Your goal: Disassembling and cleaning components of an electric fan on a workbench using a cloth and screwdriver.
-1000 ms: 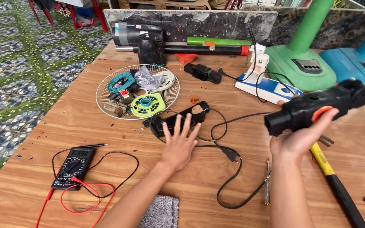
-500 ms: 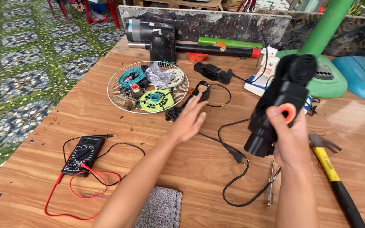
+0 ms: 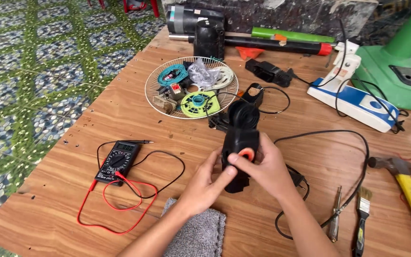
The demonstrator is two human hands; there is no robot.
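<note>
Both my hands hold a black plastic appliance body [image 3: 240, 138] with an orange button, upright over the middle of the wooden table [image 3: 96, 119]. My right hand [image 3: 267, 169] wraps it from the right side with the thumb by the button. My left hand [image 3: 205, 183] grips its lower left side. A black power cord [image 3: 353, 143] trails from it to the right across the table.
A wire fan guard [image 3: 154, 88] holds coils and small parts behind the hands. A multimeter [image 3: 118, 161] with red and black leads lies left. A hammer [image 3: 407, 183], brush [image 3: 362, 214] and screwdriver [image 3: 335, 216] lie right. A grey cloth [image 3: 196, 235] sits near the front edge. A green fan base [image 3: 398, 71] stands back right.
My right hand brought the black appliance body down from the right to the table's middle and turned it upright. My left hand left the table and took hold of it.
</note>
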